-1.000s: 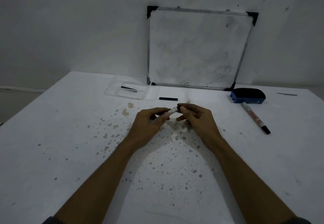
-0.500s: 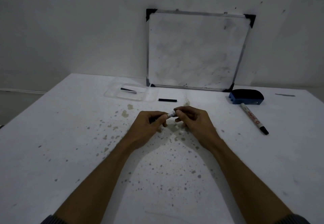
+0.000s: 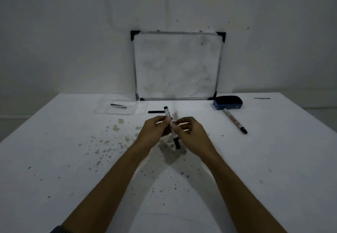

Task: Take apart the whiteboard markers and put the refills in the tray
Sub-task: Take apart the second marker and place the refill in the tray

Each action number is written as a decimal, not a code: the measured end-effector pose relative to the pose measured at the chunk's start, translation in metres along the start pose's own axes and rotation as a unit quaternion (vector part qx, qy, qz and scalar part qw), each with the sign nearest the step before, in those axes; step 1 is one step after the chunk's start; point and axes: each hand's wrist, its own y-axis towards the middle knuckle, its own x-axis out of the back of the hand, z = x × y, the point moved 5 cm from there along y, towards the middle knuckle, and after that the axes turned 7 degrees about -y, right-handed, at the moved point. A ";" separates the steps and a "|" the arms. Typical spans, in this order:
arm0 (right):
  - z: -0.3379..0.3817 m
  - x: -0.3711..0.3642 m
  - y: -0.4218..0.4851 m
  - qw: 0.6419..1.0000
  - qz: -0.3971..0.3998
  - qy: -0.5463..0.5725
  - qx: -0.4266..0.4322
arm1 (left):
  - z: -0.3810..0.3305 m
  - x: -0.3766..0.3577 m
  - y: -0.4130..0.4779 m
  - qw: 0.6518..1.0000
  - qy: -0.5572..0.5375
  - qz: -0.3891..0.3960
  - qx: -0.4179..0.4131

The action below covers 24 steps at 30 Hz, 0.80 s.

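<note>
Marker: a white marker (image 3: 169, 121) held above the surface (image 3: 54, 159), centre, long axis running far to near, black cap (image 3: 176, 143) at the near end, dark plug at the far end.
Left hand: left hand (image 3: 155, 132), grip pinching the barrel just far of its middle.
Right hand: right hand (image 3: 193, 136), fingertips pressed on the barrel just near of the left pinch; both are equally close, so either could pull.
Coming move: likely a pull along that axis, the hands drawing apart; which end opens is hard to tell in this dim view.
Tray: clear tray (image 3: 102, 109), far left, already holding one dark refill (image 3: 118, 105); nearer the left hand.
Others: a black stick (image 3: 156, 112) lies just right of the tray; a second marker (image 3: 235, 121) lies well right, beside the eraser (image 3: 228, 102).
</note>
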 end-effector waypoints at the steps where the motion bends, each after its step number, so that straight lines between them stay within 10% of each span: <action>1: -0.001 0.006 -0.004 1.000 -0.010 -0.013 -0.002 | -0.001 -0.008 0.002 1.000 0.005 0.004 -0.003; 9: -0.026 0.055 -0.018 0.984 -0.098 -0.139 -0.053 | 0.002 -0.069 0.015 0.992 0.093 0.087 -0.001; 17: -0.054 0.100 0.021 0.923 -0.205 -0.318 -0.070 | 0.048 -0.067 0.034 0.846 0.505 0.083 -0.152; 24: -0.073 0.088 0.052 0.901 -0.210 -0.375 -0.057 | 0.055 -0.065 0.045 0.830 0.520 0.079 -0.183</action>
